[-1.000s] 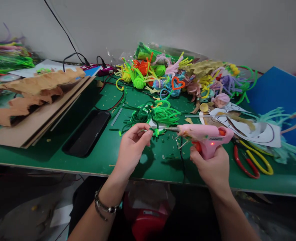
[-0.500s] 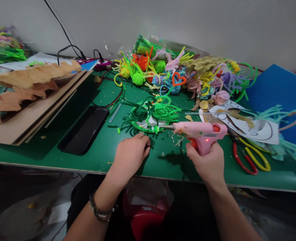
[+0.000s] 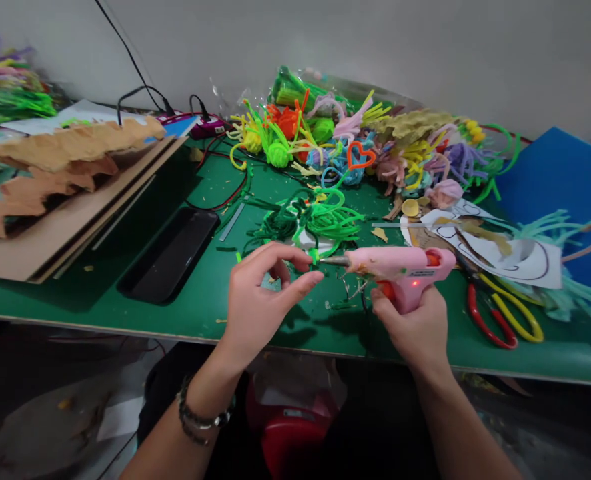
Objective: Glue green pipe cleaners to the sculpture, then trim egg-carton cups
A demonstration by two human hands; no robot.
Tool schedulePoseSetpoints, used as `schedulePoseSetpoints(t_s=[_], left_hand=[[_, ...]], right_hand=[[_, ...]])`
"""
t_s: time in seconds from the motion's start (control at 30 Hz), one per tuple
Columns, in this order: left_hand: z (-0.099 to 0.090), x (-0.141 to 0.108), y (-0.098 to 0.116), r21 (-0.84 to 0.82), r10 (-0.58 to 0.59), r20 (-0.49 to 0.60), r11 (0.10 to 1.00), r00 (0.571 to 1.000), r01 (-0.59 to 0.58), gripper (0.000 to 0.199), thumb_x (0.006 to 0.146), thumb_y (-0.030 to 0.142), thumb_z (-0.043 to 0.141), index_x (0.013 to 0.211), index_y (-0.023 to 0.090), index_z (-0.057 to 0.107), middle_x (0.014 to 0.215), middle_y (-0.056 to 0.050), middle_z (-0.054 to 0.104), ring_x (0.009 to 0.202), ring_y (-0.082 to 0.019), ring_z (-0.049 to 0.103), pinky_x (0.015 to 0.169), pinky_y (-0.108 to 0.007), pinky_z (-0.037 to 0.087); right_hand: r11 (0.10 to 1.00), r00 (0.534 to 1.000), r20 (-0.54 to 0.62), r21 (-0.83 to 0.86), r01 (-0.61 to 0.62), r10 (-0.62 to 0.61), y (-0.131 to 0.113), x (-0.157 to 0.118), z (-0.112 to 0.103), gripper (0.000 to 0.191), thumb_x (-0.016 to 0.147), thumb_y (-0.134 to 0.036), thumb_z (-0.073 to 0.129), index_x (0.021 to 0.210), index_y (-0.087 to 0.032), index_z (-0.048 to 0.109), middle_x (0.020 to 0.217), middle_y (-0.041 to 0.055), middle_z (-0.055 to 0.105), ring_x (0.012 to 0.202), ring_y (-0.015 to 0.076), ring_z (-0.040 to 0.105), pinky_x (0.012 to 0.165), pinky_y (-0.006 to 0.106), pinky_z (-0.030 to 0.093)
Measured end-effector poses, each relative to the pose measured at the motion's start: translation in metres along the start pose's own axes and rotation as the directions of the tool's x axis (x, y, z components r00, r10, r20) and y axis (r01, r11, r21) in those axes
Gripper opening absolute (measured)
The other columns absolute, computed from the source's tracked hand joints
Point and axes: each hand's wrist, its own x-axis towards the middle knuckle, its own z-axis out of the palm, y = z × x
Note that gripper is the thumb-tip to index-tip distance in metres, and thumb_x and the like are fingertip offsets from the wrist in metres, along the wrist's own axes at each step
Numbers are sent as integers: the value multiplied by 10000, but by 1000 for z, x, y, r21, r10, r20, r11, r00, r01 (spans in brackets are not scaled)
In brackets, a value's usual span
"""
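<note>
My right hand (image 3: 411,317) is wrapped around the handle of a pink hot glue gun (image 3: 390,260), its small red light lit. The metal nozzle points left toward a green pipe cleaner wreath (image 3: 333,217) lying on the table, with light and dark green strands bunched on it. Beside the nozzle tip, my left hand (image 3: 270,290) hovers over the wreath's near edge, thumb and index finger apart. A small bright green piece (image 3: 314,257) shows between the index fingertip and the nozzle; whether the finger touches it I cannot tell. That hand covers part of the wreath's rim.
A black phone (image 3: 170,255) lies left of my hands, near leaning cardboard sheets (image 3: 75,220). Pliers (image 3: 495,307) with red and yellow handles rest at the right. Colourful pipe cleaner bundles (image 3: 345,147) line the back, and a blue board (image 3: 550,180) stands behind paper cutouts.
My left hand has risen from the table, and its curled fingers have opened near the nozzle tip. My right hand keeps the glue gun at nearly the same place.
</note>
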Motion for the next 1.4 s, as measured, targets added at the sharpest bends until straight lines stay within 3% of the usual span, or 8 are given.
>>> schedulePoseSetpoints(t_s=[0.17, 0.4, 0.87, 0.97, 1.03, 1.2, 1.27, 1.4], left_hand=[[2, 0, 0, 92, 90, -3, 992, 996, -90, 82, 714, 200, 657, 712, 185, 577, 648, 54, 595, 501, -49, 444, 529, -166, 400], [1, 0, 0, 188, 152, -15, 971, 988, -147, 75, 731, 191, 639, 690, 189, 576, 637, 49, 600, 495, -58, 445, 518, -181, 392], [-1, 2, -1, 246, 144, 36, 958, 989, -148, 85, 757, 178, 590, 677, 186, 561, 614, 44, 588, 493, -67, 453, 524, -187, 382], [-3, 3, -3, 295, 123, 95, 944, 988, -146, 77, 766, 200, 577, 690, 190, 568, 620, 37, 596, 491, -74, 469, 510, -192, 376], [-7, 5, -5, 365, 108, 191, 915, 976, -173, 75, 777, 220, 561, 711, 190, 577, 630, 31, 603, 499, -80, 487, 513, -197, 375], [-17, 10, -18, 579, -14, 482, 756, 876, -306, 43, 751, 203, 580, 722, 187, 607, 681, 6, 639, 521, -102, 525, 499, -213, 344], [-20, 11, -21, 617, -52, 527, 710, 848, -340, 58, 746, 215, 591, 700, 185, 609, 673, 3, 637, 528, -111, 534, 482, -215, 320], [-23, 12, -21, 649, -101, 543, 680, 833, -340, 209, 773, 297, 567, 609, 168, 567, 594, 2, 590, 504, -115, 511, 450, -218, 283]], right_hand=[[996, 996, -52, 64, -66, 69, -10, -8, 4, 213, 573, -355, 567, 565, -205, 417, 452, -37, 456, 406, 97, 410, 377, 243, 348], [997, 997, -36, 56, -61, 63, -9, -9, 4, 214, 575, -359, 569, 564, -210, 416, 457, -35, 474, 408, 99, 425, 374, 240, 359], [999, 999, -26, 47, -27, 28, 4, 0, 2, 237, 530, -373, 590, 527, -209, 420, 412, -41, 458, 360, 98, 410, 332, 233, 326], [993, 997, -19, 87, -79, 81, 7, 3, 0, 212, 547, -351, 603, 565, -194, 461, 434, -33, 486, 380, 108, 442, 360, 240, 354], [987, 994, -12, 122, -109, 111, 9, 5, -2, 208, 549, -341, 613, 589, -189, 477, 448, -35, 492, 387, 109, 446, 371, 246, 357], [976, 990, 5, 165, -140, 141, 14, 11, -4, 191, 552, -323, 610, 587, -185, 484, 469, -31, 490, 418, 110, 447, 403, 260, 358], [973, 988, 4, 176, -153, 154, 16, 12, -4, 200, 546, -326, 614, 591, -185, 480, 472, -30, 486, 423, 109, 439, 411, 266, 354], [974, 989, 2, 173, -149, 151, 16, 12, -3, 211, 542, -334, 616, 599, -182, 481, 492, -22, 495, 439, 115, 444, 425, 277, 356]])
